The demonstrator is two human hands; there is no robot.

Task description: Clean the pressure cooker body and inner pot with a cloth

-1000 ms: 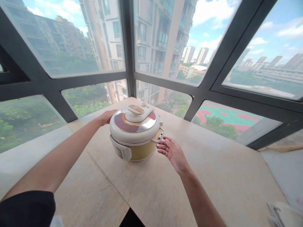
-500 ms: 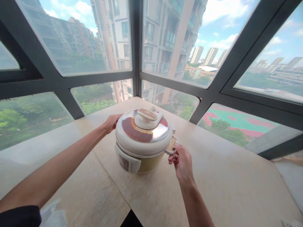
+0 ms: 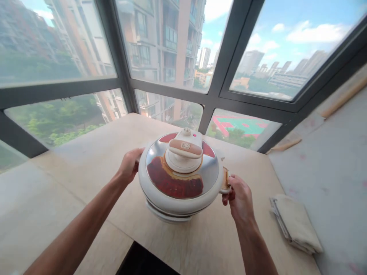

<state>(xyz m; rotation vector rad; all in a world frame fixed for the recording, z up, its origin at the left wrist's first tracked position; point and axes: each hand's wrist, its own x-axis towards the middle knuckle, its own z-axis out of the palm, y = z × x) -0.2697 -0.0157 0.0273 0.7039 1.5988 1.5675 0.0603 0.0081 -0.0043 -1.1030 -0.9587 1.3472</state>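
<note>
A cream and yellow electric pressure cooker (image 3: 180, 177) with a silver and red lid and a beige knob hangs just above the marble counter (image 3: 86, 152), tilted toward me. My left hand (image 3: 130, 165) grips its left side handle, fingers curled round it. My right hand (image 3: 239, 194) is closed round the right side handle. The cooker's lower body is mostly hidden under the lid.
A folded cloth (image 3: 295, 223) lies on the counter at the right. Dark window frames (image 3: 212, 99) and glass close off the far edge. A grey wall (image 3: 338, 160) rises on the right. A dark gap (image 3: 143, 263) opens at the counter's near edge.
My right hand went from open beside the cooker to gripping its handle. Both hands lifted the cooker and drew it toward me. My head turned right, revealing the cloth.
</note>
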